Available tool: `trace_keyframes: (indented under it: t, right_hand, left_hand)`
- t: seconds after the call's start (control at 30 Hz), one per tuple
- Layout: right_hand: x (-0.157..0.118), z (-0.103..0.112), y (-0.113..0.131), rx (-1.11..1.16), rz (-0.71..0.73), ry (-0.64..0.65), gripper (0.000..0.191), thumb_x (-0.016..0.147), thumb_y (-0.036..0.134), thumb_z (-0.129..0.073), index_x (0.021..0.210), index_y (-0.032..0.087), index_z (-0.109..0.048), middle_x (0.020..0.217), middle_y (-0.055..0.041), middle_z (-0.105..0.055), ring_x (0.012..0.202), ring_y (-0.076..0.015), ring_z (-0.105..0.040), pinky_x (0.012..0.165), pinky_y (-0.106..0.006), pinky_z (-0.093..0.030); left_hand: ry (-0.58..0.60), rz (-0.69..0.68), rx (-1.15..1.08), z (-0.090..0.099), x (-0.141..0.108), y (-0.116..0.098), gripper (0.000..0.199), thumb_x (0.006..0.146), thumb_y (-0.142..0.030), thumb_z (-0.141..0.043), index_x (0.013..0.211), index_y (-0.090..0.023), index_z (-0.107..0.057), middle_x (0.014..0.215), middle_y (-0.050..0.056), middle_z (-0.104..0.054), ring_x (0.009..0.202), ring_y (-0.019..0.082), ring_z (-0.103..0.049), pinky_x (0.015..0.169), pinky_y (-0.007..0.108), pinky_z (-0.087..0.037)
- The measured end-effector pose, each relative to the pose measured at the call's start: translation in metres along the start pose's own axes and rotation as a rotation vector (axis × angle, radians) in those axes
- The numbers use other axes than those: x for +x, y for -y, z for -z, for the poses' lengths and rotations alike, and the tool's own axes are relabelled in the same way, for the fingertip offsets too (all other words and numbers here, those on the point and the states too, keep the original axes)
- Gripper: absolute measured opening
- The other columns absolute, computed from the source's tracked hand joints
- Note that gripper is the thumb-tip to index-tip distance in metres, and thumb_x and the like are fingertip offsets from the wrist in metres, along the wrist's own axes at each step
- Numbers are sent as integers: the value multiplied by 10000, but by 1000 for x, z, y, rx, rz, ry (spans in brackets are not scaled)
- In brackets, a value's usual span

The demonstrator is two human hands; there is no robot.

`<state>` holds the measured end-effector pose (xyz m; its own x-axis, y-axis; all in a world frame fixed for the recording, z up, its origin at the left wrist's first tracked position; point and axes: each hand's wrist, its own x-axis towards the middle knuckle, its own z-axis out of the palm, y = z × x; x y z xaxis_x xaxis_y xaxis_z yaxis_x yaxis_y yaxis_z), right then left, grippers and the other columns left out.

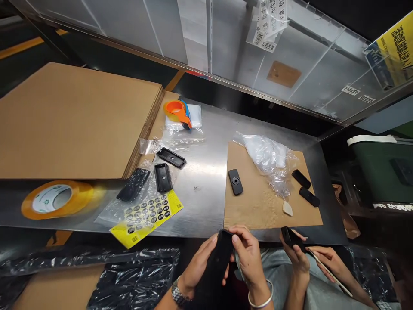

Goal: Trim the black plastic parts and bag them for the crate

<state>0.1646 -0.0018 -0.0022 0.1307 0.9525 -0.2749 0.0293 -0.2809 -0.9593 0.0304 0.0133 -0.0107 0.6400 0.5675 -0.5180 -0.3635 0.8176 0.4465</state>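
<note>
Near the table's front edge, my left hand (200,262), below which a metal watch shows, is closed around a long black plastic piece (220,249). My right hand (248,254), with a bangle at the wrist, grips the upper right side of the same piece, thumb near its top end. What the piece exactly is, I cannot tell. On the cardboard sheet (251,211) ahead lies a black plastic part (235,181) with a round mark. Left of it, two hollow black shells (163,177) (171,157) rest near clear plastic bags.
A co-worker's hands (300,254) hold a black part and a thin stick at right. Left are stacked cardboard (74,125), a tape roll (48,199), a yellow sticker sheet (146,219) and an orange tape dispenser (183,114). A plastic bag (266,153) lies on the sheet.
</note>
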Motion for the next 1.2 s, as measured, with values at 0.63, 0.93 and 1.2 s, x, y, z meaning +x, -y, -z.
trace_keyframes:
  t: [0.63, 0.93, 1.2]
  right_hand:
    - [23, 8, -2, -203, 55, 191, 185, 763, 344, -571, 851, 187, -613, 782, -15, -553, 712, -111, -501, 647, -218, -392]
    - [54, 48, -66, -398, -49, -530, 312, 821, 405, -403, 898, 153, -569, 825, -70, -602, 716, -155, -557, 672, -287, -436]
    - [101, 158, -94, -615, -162, -1056, 461, 801, 272, -390, 1202, 45, -404, 1318, -273, -232, 1202, -342, -236, 848, -486, -260]
  left_hand:
    - [2, 280, -152, 15, 7, -8, 570, 837, -506, -244, 685, -91, -604, 498, 78, -558, 371, 121, -503, 321, 200, -413]
    - [-173, 129, 22, 18, 17, -7, 409, 766, -513, -451, 928, -161, -585, 775, 69, -632, 513, 136, -531, 470, 261, -462]
    - [-174, -207, 510, 38, 21, -1, 549, 662, -318, -666, 1181, -240, -502, 1268, 50, -480, 1241, 249, -308, 1063, 348, -165]
